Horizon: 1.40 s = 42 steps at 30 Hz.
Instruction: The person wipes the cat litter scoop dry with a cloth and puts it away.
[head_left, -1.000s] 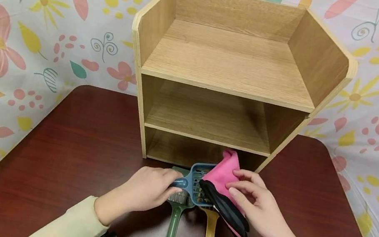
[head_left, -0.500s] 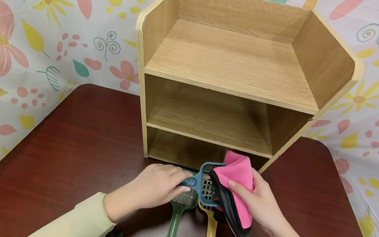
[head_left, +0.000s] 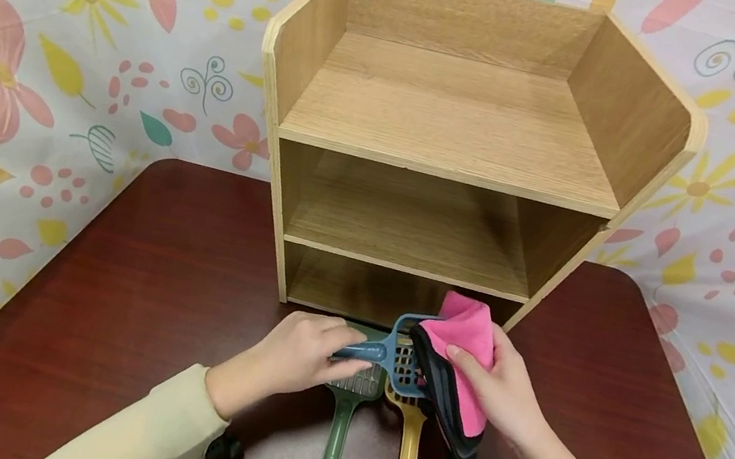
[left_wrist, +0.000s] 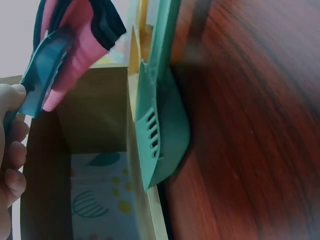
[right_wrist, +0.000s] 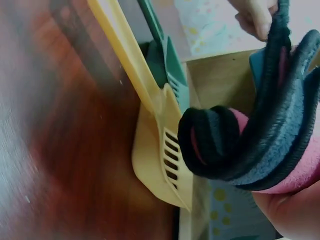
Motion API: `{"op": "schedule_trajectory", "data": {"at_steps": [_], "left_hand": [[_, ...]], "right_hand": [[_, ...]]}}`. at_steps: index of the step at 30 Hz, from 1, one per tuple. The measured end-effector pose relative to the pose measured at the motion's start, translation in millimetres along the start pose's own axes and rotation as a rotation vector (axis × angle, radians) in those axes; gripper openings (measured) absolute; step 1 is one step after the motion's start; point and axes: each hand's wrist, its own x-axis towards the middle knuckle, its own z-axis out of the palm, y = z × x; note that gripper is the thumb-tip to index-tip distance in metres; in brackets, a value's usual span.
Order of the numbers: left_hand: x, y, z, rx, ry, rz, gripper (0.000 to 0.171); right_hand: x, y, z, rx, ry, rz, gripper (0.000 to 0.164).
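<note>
My left hand (head_left: 297, 352) holds a blue litter scoop (head_left: 382, 354) by its handle, above the table. Its slotted basket points right. A pink cloth with black edging (head_left: 469, 338) lies folded over the basket's right side, and my right hand (head_left: 515, 395) grips it, thumb on the near face. In the left wrist view the cloth (left_wrist: 82, 57) sits against the scoop (left_wrist: 47, 65). Seen from the right wrist, the thick dark folds of the cloth (right_wrist: 270, 150) hide most of the blue scoop. Below lie a green litter scoop (head_left: 339, 430) and a yellow litter scoop (head_left: 408, 454).
A three-level wooden shelf (head_left: 457, 118) stands behind the scoops on the dark red-brown table (head_left: 126, 302). The heads of the green and yellow scoops lie close to its front bottom edge. A flower-patterned curtain (head_left: 103, 52) hangs behind and at both sides.
My right hand has gone from fingertips on the cloth to a grip round it, bunching it up. The blue scoop has shifted slightly right, and more of its handle shows now.
</note>
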Motion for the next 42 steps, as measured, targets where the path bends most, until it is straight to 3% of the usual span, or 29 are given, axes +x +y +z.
{"op": "schedule_trajectory", "data": {"at_steps": [4,10,12,18,26,32,36,40,42], "left_hand": [[1.4,-0.5,-1.4,-0.078,0.027,-0.025,0.022],[5.8,-0.8,-6.1,-0.159,0.041,-0.04,0.021],[6.5,-1.1,-7.7,-0.194,0.028,-0.047,0.019],[7.9,-0.1,-11.4,-0.314,-0.036,-0.09,0.013],[8.7,4.9,-12.6,-0.369,-0.123,-0.167,0.014],[12.4,8.0,-13.1,-0.441,-0.203,-0.215,0.014],[16.3,12.8,-13.6,-0.411,-0.26,-0.17,0.016],[19.4,18.3,-16.1,-0.325,-0.29,-0.067,0.016],[19.3,18.7,-16.5,-0.305,-0.292,-0.042,0.016]], "right_hand": [[4.8,-2.3,-5.3,-0.153,0.021,-0.106,0.04],[11.5,-8.2,-14.2,-0.258,0.011,-0.211,0.033],[14.1,-9.8,-17.7,-0.265,-0.027,-0.262,0.03],[23.6,-14.7,-28.9,-0.282,-0.264,-0.432,0.027],[30.0,-21.9,-23.1,-0.374,-0.416,-0.43,0.026],[28.0,-33.4,-12.1,-0.452,-0.5,-0.504,0.043],[24.8,-41.3,-6.2,-0.462,-0.597,-0.522,0.049],[23.6,-37.9,-6.2,-0.373,-0.73,-0.464,0.042],[23.5,-32.8,-6.7,-0.338,-0.746,-0.449,0.04]]}}
